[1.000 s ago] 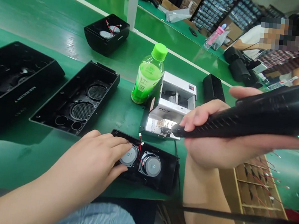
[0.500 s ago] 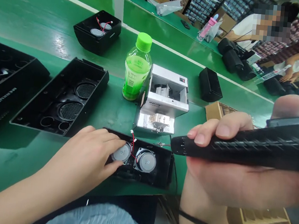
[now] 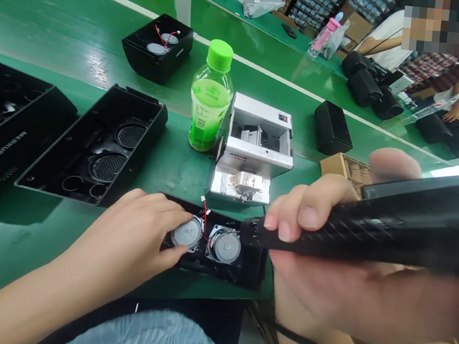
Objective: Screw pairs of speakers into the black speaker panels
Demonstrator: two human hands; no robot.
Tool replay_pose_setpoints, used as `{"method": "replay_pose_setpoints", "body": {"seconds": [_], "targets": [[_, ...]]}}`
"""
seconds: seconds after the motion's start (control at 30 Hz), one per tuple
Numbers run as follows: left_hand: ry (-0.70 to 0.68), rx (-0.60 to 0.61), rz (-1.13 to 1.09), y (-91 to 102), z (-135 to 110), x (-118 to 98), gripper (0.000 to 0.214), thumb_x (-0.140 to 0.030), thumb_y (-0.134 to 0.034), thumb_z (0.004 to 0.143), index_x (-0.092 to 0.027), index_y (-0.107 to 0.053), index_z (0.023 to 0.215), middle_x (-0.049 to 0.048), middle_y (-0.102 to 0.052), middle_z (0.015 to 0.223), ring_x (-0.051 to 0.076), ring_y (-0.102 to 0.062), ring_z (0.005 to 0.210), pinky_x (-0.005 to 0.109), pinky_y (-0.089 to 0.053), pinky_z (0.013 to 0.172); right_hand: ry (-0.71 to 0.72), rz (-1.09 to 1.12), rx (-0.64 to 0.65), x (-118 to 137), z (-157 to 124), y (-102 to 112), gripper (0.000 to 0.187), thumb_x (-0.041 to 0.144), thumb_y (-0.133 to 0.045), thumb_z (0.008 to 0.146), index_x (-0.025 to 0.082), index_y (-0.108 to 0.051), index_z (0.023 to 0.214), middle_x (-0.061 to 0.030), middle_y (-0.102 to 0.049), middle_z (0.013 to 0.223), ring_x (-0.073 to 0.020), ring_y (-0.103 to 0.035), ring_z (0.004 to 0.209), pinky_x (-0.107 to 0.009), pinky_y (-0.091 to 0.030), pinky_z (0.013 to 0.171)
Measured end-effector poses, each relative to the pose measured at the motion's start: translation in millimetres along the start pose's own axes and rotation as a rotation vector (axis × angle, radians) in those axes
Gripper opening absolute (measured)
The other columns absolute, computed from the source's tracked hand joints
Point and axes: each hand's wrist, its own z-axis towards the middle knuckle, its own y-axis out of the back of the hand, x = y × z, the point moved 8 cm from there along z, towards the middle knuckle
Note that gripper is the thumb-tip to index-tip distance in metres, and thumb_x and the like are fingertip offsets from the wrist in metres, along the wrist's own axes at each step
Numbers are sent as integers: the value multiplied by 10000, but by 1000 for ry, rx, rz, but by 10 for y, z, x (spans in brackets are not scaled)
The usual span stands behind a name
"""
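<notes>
A small black speaker panel [image 3: 251, 263] with two round silver drivers and a red wire lies at the near edge of the green bench [image 3: 172, 172]. My left hand [image 3: 133, 244] rests on its left end, fingers curled around the left driver [image 3: 186, 234]. My right hand [image 3: 326, 268] grips a black electric screwdriver [image 3: 370, 229] held almost level. Its tip sits over the right driver [image 3: 226, 246], at that driver's upper right corner.
A silver screw feeder [image 3: 253, 158] stands behind the panel, with a green drink bottle [image 3: 210, 100] at its left. Open black speaker housings [image 3: 98, 146] lie to the left and one [image 3: 156, 51] farther back. Other people work at the far right.
The screwdriver tip moved from the screw feeder's outlet back, then down and left onto the panel by the right driver. My left hand stayed on the left driver.
</notes>
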Motion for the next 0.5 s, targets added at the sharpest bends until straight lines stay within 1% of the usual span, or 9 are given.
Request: {"method": "replay_pose_setpoints", "body": {"seconds": [0.07,0.1,0.13,0.23,0.3,0.33,0.4,0.5], "targets": [[4,12,3,-5,7,-10,218,-316,-843,872,-302,-781,1080,-31,-858,1050,274,-779,948,441,-415,768,-37,165,-88,-156,2,-26,607,866,-559,967,277,-680,1043,45,-625,539,-192,-555,397,-372,-492,447],[8,22,9,-9,11,-14,216,-316,-847,871,-300,-787,1078,-33,-858,1050,270,-778,951,439,-413,765,-47,225,-96,-226,0,-56,650,907,-547,939,276,-680,1017,40,-636,529,-195,-554,389,-367,-473,423],[15,32,16,-10,16,-17,222,-320,-853,869,-295,-795,1081,-32,-857,1048,268,-777,953,437,-413,764,-47,257,-75,-278,-1,-101,675,933,-552,912,277,-687,997,37,-650,534,-198,-564,395,-367,-472,411],[40,84,38,-22,33,-23,246,-350,-855,886,-275,-814,1117,-21,-856,1065,271,-781,994,442,-430,778,-46,297,27,-383,-11,-230,670,944,-650,829,291,-727,954,46,-665,561,-191,-573,415,-371,-496,410],[52,116,49,-26,44,-28,235,-346,-832,907,-262,-822,1126,-14,-857,1084,277,-780,1022,447,-445,791,-37,316,53,-438,-17,-276,678,950,-662,812,293,-752,952,45,-663,565,-180,-567,413,-360,-487,402],[55,128,52,-28,48,-31,228,-342,-816,921,-259,-825,1133,-10,-857,1100,278,-779,1034,448,-453,796,-31,323,53,-468,-17,-289,690,960,-649,811,292,-757,948,45,-658,561,-173,-563,408,-353,-476,391],[51,127,48,-20,53,-41,235,-347,-800,938,-252,-827,1152,-2,-857,1127,280,-781,1045,449,-469,798,-15,325,13,-534,-12,-282,713,982,-603,819,291,-750,916,46,-643,547,-158,-551,394,-336,-439,366],[35,108,33,-4,53,-54,277,-378,-816,934,-238,-823,1173,16,-859,1144,291,-786,1066,449,-493,798,1,284,-28,-589,7,-281,767,1032,-505,817,293,-707,850,44,-620,533,-161,-549,383,-349,-409,358]]}}
